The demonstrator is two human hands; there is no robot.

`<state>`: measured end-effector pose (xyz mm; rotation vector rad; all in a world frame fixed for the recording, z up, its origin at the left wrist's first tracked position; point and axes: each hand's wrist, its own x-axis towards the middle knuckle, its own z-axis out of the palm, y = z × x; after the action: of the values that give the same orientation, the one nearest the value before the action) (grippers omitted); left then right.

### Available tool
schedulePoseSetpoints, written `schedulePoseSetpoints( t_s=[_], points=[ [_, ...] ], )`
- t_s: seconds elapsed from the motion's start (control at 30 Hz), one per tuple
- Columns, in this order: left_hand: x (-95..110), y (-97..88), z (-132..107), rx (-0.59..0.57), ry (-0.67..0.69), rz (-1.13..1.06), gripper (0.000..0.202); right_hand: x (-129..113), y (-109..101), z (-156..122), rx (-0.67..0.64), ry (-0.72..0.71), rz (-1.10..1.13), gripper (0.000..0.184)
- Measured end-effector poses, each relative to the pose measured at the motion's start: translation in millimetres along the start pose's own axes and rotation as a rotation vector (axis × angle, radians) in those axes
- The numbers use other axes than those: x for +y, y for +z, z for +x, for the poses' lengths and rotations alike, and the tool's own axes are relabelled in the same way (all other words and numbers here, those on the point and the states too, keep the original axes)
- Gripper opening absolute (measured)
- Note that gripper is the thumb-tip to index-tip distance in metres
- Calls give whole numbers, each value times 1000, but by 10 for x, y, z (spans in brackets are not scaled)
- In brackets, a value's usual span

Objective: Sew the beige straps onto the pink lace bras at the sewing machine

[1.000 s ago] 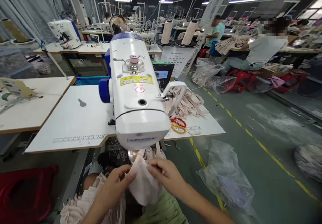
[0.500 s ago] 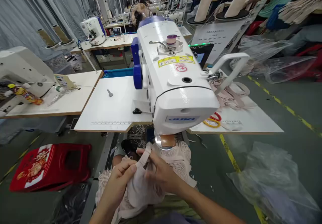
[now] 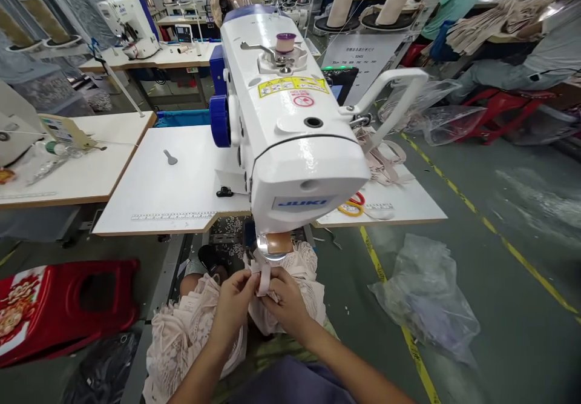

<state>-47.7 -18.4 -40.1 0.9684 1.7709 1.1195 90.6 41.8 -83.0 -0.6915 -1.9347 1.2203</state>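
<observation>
A pale pink bra strap [image 3: 264, 278] stands up between my hands, just below the needle end of the white sewing machine [image 3: 308, 168]. My left hand [image 3: 235, 301] pinches it from the left with thumb and fingers. From the other side my right hand [image 3: 287, 302] has its fingers closed on the same strap. Below them hangs the pale pink bra fabric [image 3: 261, 318], partly covered by my hands. More pale pink lace garments [image 3: 181, 337] are heaped over my lap. The needle and presser foot are hard to make out behind the metal guard [image 3: 275, 246].
Red-and-yellow-handled scissors [image 3: 353, 204] lie on the white tabletop [image 3: 177, 192], right of the machine head. Pink straps [image 3: 385, 158] are piled behind them. A red stool [image 3: 109, 307] stands at left, a clear plastic bag [image 3: 426, 295] on the floor at right. Another person [image 3: 458, 4] sits farther back.
Both hands have moved forward with the strap, closer to the machine's needle end. My right hand, blurred before, now grips the strap. The view has shifted to the right.
</observation>
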Motion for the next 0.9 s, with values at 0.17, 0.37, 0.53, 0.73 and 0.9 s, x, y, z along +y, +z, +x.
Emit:
schedulePoseSetpoints(
  t_s=[0.17, 0.37, 0.53, 0.73, 0.9],
  points=[
    [206, 3, -46, 18, 39, 50, 34, -69, -222, 61, 18, -63, -48, 14],
    [352, -13, -110, -76, 41, 67, 35, -190, -356, 263, -52, 27, -84, 27],
    [307, 86, -75, -59, 32, 118, 39, -143, -274, 213, 72, 51, -1, 12],
    [156, 87, 96, -18, 37, 187, 47, 100, -557, 262, -98, -310, -406, 15],
    [23, 18, 148, -24, 94, 302, 48, 429, -1755, 962, 36, 168, -904, 38]
  ],
)
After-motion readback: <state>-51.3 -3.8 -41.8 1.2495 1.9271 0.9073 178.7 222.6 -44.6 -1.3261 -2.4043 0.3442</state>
